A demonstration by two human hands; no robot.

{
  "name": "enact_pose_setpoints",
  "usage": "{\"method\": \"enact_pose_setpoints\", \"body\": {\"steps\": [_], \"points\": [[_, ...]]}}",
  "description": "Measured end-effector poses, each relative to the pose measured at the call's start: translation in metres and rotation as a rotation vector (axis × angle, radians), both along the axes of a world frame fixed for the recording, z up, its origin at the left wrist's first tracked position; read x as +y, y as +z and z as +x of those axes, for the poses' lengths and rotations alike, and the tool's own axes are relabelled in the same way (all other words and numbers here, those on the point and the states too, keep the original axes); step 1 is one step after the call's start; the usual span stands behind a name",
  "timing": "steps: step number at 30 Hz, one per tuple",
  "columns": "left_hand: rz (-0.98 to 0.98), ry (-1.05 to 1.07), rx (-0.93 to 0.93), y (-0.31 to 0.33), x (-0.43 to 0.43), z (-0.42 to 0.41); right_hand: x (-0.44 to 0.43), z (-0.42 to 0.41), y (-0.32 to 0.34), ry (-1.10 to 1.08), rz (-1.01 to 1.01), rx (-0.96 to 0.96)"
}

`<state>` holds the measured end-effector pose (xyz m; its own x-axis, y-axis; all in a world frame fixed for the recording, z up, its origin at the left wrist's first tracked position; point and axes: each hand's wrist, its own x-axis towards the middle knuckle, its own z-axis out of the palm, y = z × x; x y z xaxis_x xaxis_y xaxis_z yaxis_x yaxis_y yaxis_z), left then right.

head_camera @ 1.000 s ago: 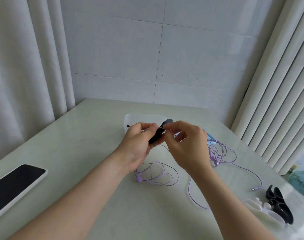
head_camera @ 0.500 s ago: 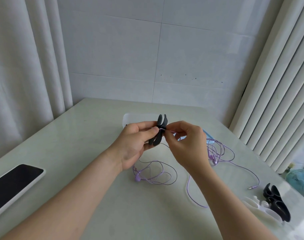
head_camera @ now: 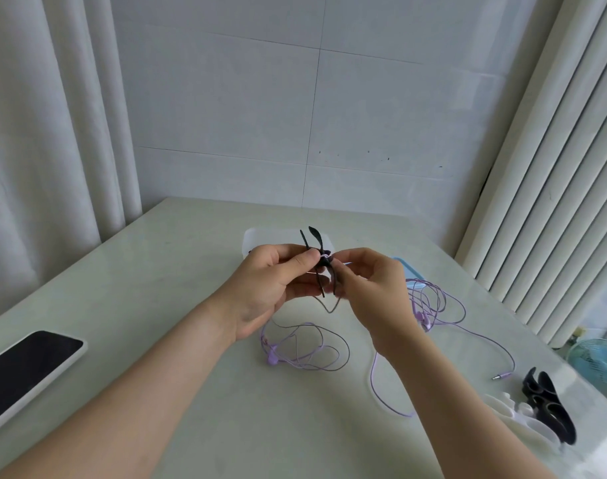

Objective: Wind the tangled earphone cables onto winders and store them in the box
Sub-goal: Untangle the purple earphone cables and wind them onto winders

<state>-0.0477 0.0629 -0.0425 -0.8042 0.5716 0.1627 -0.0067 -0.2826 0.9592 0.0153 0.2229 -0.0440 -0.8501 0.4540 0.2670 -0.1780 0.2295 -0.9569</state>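
Above table centre | left hand clamps black winder | right hand pinches purple cable | phone at left edge

Home room, by the look of it.
White curtains flank a tiled wall — a pale table carries a smartphone, with a small fan past its edge.

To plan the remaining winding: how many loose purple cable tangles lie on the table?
2. The near tangle lies below the left hand; the right tangle lies just right of the right hand. More cable may hide behind the hands.
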Motion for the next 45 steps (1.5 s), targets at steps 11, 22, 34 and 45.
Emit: {"method": "enact_pose_setpoints", "body": {"steps": [11,22,34,45], "points": [[-0.061,0.371,0.028,0.001,-0.003,-0.005,-0.004,0.012,0.004,0.362,0.222,-0.239],[-0.232,0.097,0.260,-0.010,0.000,0.000,-0.010,0.017,0.021,0.267,0.061,0.056],[-0.386,0.091,0.440,-0.008,0.003,0.005,0.006,0.012,0.027,0.139,-0.152,0.020],[-0.214,0.019,0.420,-0.002,0.008,0.012,0.024,0.002,0.015,-0.151,0.033,0.099]]}}
